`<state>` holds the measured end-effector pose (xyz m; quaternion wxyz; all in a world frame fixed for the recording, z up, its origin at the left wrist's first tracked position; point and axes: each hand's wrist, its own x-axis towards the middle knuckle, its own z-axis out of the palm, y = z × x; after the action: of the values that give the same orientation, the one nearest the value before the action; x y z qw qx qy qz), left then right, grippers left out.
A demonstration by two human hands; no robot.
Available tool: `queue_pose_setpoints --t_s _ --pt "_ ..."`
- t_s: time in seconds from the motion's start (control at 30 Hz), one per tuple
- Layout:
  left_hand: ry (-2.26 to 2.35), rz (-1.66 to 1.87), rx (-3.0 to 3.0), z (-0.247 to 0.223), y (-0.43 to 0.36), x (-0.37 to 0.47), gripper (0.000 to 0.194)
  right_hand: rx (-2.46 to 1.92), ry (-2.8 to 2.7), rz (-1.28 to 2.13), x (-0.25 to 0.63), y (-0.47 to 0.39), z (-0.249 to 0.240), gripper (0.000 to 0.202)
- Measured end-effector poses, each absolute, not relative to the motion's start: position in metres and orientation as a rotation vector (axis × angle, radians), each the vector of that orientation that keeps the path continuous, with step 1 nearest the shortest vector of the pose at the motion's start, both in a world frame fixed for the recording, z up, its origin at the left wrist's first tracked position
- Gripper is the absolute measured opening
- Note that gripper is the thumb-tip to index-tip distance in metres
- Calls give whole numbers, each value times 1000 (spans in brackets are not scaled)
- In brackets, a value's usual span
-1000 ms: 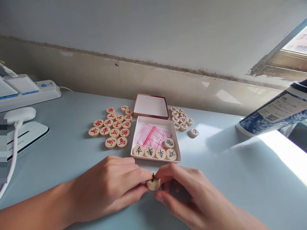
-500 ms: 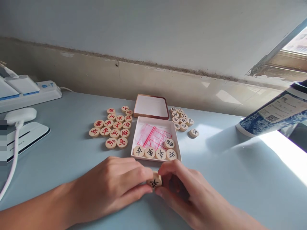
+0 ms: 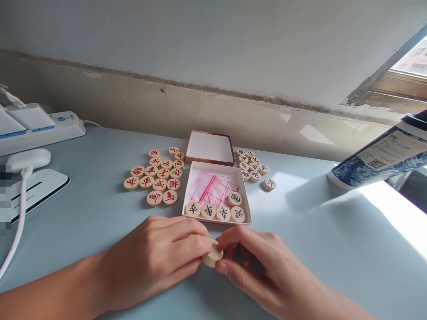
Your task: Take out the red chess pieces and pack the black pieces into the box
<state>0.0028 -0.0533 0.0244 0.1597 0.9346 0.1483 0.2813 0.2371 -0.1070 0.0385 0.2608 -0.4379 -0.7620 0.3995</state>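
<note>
Between my two hands, just in front of the white box, is a round wooden xiangqi piece (image 3: 212, 257) with a blank face showing. My left hand (image 3: 167, 258) grips it from the left, thumb and fingertips closed on its edge. The thumb and index finger of my right hand (image 3: 260, 266) pinch its right side. The open box (image 3: 217, 168) holds a folded plastic sheet (image 3: 211, 189) with red lines. Along its near wall lie several black-marked pieces (image 3: 223, 213), and one more (image 3: 235, 198) sits behind them at the right.
Several red-marked pieces (image 3: 160, 184) lie left of the box, and several black-marked ones (image 3: 254, 166) to its right. The box lid (image 3: 210, 146) lies behind. A blue patterned cup (image 3: 380, 153) leans at the right; a power strip (image 3: 66, 126) and white charger (image 3: 30, 161) are left.
The piece in my hands has turned over; its black character was showing and now a blank side faces up. Both hands have stayed in nearly the same place.
</note>
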Motion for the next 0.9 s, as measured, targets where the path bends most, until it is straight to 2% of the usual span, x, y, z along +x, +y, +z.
queue_pose_setpoints --t_s 0.13,0.43,0.67,0.9 --pt "433 793 2675 26 -53 4 19 -1157 -2063 1051 236 -108 37 3" --pt "395 806 2571 23 -53 4 14 -1156 -2078 929 239 -109 34 25" --pt "423 811 2613 25 -55 3 22 -1145 -2076 985 238 -109 37 13" --pt "412 809 2704 29 -53 4 19 -1197 -2110 1025 236 -107 38 12"
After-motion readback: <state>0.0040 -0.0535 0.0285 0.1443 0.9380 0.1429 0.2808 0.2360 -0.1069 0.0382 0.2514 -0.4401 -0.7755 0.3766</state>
